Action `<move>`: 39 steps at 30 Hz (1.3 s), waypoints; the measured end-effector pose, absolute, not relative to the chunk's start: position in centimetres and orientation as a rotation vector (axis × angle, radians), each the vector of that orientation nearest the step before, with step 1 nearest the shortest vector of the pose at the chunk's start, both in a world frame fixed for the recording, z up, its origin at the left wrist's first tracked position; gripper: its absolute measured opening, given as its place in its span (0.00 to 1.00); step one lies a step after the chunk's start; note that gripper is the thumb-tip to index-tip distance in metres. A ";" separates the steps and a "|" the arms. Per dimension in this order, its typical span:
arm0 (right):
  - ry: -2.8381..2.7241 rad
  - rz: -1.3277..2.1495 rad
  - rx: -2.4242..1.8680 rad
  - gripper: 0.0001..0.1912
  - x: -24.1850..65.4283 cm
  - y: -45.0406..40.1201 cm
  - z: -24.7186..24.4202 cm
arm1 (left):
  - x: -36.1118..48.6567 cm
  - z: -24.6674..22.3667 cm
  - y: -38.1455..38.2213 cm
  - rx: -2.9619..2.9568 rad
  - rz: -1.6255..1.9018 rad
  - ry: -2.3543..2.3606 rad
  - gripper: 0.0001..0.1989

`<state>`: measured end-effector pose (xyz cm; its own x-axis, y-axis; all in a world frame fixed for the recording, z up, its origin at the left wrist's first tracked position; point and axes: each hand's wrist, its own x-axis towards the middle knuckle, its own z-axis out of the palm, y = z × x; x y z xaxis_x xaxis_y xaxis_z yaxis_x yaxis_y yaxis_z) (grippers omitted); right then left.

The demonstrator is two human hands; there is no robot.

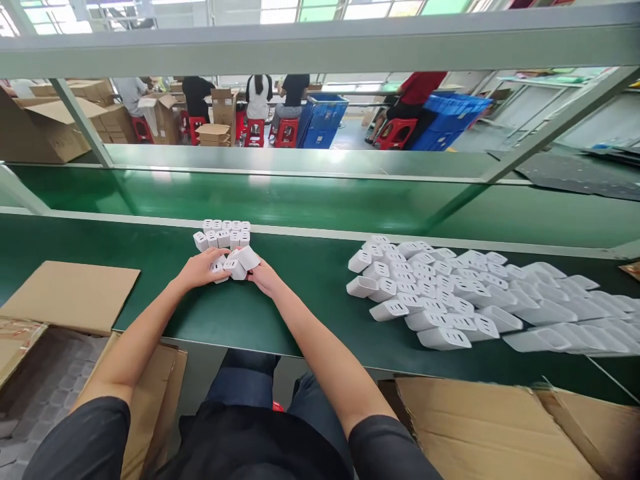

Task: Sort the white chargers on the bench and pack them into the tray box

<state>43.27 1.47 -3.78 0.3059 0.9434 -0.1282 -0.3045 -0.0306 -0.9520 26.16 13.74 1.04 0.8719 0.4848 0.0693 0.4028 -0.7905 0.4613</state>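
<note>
On the green table, my left hand (201,268) curls round a white slotted housing (218,269) at the left of a small group. My right hand (261,275) grips a tilted white housing (247,257), its fingers partly hidden behind it. Another white housing (235,269) sits between the hands. Just beyond them stand two short rows of similar white housings (223,238), slotted ends up. A large spread of white housings (425,287) lies to the right, many of them leaning.
A flat cardboard sheet (70,297) lies at the left. Open cardboard boxes (490,420) stand below the table's front edge. A green conveyor belt (300,203) runs behind a pale rail. Seated people and blue crates (323,121) are farther back.
</note>
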 end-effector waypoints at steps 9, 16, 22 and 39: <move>-0.857 0.845 -1.265 0.28 42.4 1.9 -5.0 | 26.8 -0.2 15.0 2.714 0.301 0.904 0.33; -0.942 0.817 -1.354 0.30 43.4 2.0 -5.4 | 26.3 -0.3 14.0 2.697 0.261 0.994 0.40; -1.077 0.892 -1.353 0.32 44.4 1.5 -5.0 | 26.4 -0.7 13.7 2.647 0.310 1.143 0.33; -1.387 0.640 -1.632 0.36 46.0 0.1 -3.6 | 25.6 -1.4 14.7 2.638 0.390 0.976 0.43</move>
